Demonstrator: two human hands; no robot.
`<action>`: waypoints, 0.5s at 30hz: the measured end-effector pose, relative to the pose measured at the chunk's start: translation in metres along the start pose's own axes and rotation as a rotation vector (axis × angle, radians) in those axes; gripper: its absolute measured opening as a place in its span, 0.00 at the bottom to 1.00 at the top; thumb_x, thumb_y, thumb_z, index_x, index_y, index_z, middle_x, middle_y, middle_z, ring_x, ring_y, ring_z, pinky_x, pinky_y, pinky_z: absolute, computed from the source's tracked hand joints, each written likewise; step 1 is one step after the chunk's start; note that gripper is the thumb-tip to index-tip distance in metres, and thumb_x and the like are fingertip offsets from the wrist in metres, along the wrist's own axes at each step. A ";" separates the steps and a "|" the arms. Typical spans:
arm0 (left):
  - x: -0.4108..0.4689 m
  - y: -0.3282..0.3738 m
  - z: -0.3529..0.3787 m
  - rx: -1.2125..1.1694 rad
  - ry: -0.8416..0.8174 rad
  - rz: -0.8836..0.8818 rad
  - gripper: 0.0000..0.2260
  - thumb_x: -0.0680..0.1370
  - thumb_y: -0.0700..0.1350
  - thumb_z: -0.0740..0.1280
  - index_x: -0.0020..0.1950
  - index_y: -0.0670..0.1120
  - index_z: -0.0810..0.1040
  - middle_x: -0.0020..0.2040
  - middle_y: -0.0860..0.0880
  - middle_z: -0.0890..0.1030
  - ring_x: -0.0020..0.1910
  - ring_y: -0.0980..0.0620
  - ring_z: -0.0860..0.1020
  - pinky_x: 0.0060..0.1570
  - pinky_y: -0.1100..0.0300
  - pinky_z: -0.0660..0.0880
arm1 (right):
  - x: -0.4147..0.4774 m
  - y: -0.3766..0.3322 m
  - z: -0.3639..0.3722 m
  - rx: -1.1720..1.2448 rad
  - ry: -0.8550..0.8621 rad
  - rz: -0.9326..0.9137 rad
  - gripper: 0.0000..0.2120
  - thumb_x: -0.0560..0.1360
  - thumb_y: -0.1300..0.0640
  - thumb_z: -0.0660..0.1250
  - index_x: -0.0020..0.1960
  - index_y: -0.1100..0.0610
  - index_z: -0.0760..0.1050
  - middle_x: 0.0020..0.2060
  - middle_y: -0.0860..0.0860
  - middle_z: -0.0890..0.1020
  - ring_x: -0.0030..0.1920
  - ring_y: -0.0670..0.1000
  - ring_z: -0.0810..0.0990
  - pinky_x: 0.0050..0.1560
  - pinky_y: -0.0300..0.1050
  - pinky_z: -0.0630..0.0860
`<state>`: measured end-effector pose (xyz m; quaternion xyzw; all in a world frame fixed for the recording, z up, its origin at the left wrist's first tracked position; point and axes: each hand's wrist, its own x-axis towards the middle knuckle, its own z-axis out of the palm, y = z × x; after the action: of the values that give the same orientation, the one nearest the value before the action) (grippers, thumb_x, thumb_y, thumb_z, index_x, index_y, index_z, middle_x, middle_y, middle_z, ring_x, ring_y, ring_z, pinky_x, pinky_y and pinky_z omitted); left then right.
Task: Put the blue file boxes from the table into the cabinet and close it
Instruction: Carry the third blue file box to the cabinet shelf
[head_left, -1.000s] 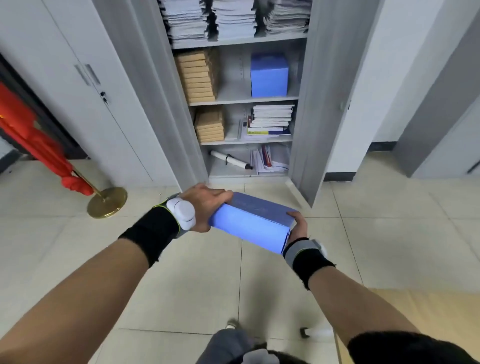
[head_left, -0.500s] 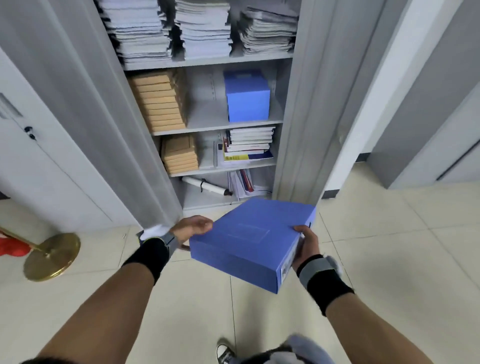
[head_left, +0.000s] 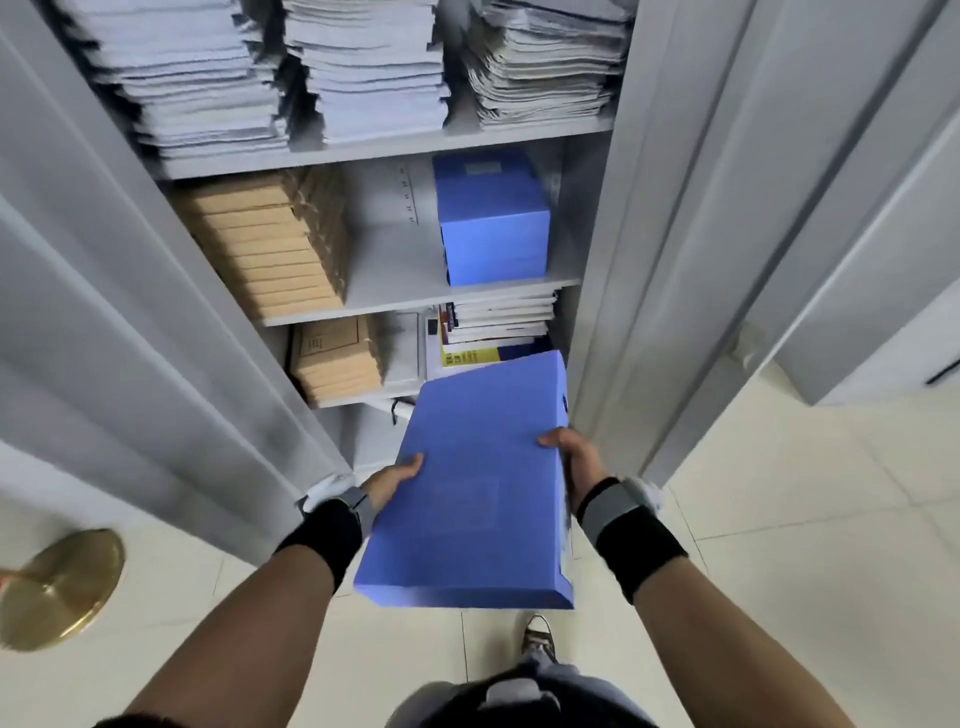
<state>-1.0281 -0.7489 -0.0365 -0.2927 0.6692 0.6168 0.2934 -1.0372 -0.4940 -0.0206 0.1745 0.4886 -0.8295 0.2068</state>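
Observation:
I hold a blue file box (head_left: 475, 483) flat in front of the open grey cabinet (head_left: 452, 291), its far end pointing at the lower shelves. My left hand (head_left: 396, 480) grips its left edge and my right hand (head_left: 574, 457) grips its right edge. A stack of blue file boxes (head_left: 492, 221) sits on the right side of the cabinet's second shelf. Both cabinet doors, the left door (head_left: 156, 322) and the right door (head_left: 670, 234), stand wide open.
Brown folders (head_left: 270, 239) fill the left of the second shelf, with bare shelf between them and the blue stack. Paper piles (head_left: 358, 67) crowd the top shelf. Books (head_left: 498, 322) lie on the third shelf. A brass stand base (head_left: 62, 587) sits on the tiled floor at left.
I have stepped closer to the cabinet, which now fills the view. The box has turned from a slanted pose to lie lengthwise, pointing into the cabinet, and both hands stay on it.

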 end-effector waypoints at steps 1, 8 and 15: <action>0.004 -0.002 -0.002 -0.048 0.005 0.004 0.22 0.81 0.54 0.62 0.70 0.43 0.75 0.66 0.43 0.79 0.64 0.43 0.78 0.70 0.48 0.71 | 0.007 -0.001 0.009 -0.014 -0.007 -0.051 0.24 0.61 0.65 0.65 0.57 0.64 0.77 0.44 0.59 0.84 0.40 0.60 0.83 0.41 0.51 0.82; 0.092 0.084 -0.022 0.109 0.231 -0.007 0.19 0.80 0.49 0.65 0.63 0.35 0.78 0.49 0.42 0.79 0.43 0.47 0.77 0.41 0.56 0.71 | 0.112 -0.037 0.069 -0.114 0.143 -0.155 0.27 0.57 0.63 0.71 0.56 0.61 0.72 0.43 0.54 0.84 0.38 0.51 0.84 0.35 0.44 0.82; 0.174 0.140 -0.079 0.117 0.229 -0.143 0.24 0.76 0.49 0.71 0.67 0.36 0.74 0.70 0.40 0.72 0.64 0.39 0.74 0.55 0.48 0.71 | 0.189 -0.055 0.108 -0.027 0.434 -0.234 0.33 0.54 0.61 0.74 0.57 0.58 0.69 0.52 0.55 0.81 0.48 0.57 0.83 0.45 0.52 0.82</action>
<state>-1.2501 -0.8235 -0.0704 -0.3905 0.7105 0.5167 0.2752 -1.2362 -0.5977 -0.0234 0.2880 0.5496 -0.7842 0.0018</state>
